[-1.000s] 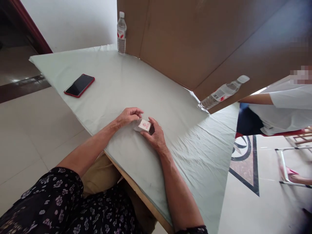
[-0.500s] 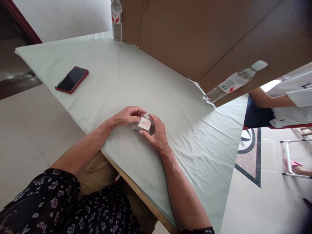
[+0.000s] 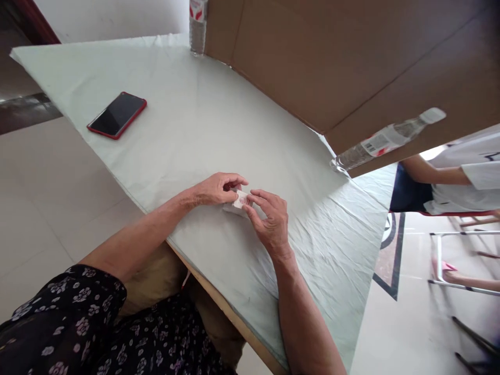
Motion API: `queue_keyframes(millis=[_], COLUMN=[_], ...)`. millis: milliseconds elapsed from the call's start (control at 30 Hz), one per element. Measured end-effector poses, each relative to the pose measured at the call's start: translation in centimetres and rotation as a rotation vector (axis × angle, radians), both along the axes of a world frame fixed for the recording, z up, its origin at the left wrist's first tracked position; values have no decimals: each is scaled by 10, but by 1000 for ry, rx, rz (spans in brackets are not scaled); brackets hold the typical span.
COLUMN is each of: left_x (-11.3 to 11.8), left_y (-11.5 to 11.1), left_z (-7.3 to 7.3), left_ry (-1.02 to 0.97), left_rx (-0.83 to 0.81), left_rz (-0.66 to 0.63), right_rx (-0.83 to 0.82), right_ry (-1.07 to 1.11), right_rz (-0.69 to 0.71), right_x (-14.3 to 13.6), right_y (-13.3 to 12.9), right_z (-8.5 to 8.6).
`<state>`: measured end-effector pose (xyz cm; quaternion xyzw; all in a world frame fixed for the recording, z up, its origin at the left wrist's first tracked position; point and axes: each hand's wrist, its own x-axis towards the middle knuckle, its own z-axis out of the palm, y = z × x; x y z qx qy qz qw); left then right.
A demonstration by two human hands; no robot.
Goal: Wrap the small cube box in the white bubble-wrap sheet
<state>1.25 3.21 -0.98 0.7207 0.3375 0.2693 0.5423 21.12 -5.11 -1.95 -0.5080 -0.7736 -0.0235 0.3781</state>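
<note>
A small white box with reddish print on its top is between my two hands, close above or on the cloth. My left hand grips the box's left side, with the thumb at its upper edge and the fingers curled behind. From the right, my right hand pinches the box between thumb and fingertips. The fingers cover part of the print and the box's far side. Below the box a pale side face shows, partly hidden and hard to tell from the cloth.
A pale green cloth covers the table. A phone in a red case lies at the left. A cardboard panel stands at the back, with a bottle and a tilted bottle against it. Another person's arm shows at the right.
My right hand's fingers have come in over the box's right side and cover more of its print. The view has shifted slightly, and my hands and the box appear farther right.
</note>
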Motion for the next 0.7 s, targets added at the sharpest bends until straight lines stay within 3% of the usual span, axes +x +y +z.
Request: queue_keyframes(millis=[200,367,533,700], left_x=[0,3,7,8], left_y=[0,-3,-8,-11], left_z=[2,0,-4,-3], left_ry=[3,83,225,176], left_rx=[34,129,372,240], left_rz=[-19,-5,55,5], right_rx=[130,191,89,-30], right_ry=[-250,-260,-223,-178], right_rz=[-21,-38,-78,-113], right_x=[-7,-14,-8,2], right_y=[6,13,24,35], right_z=[15,15,19,35])
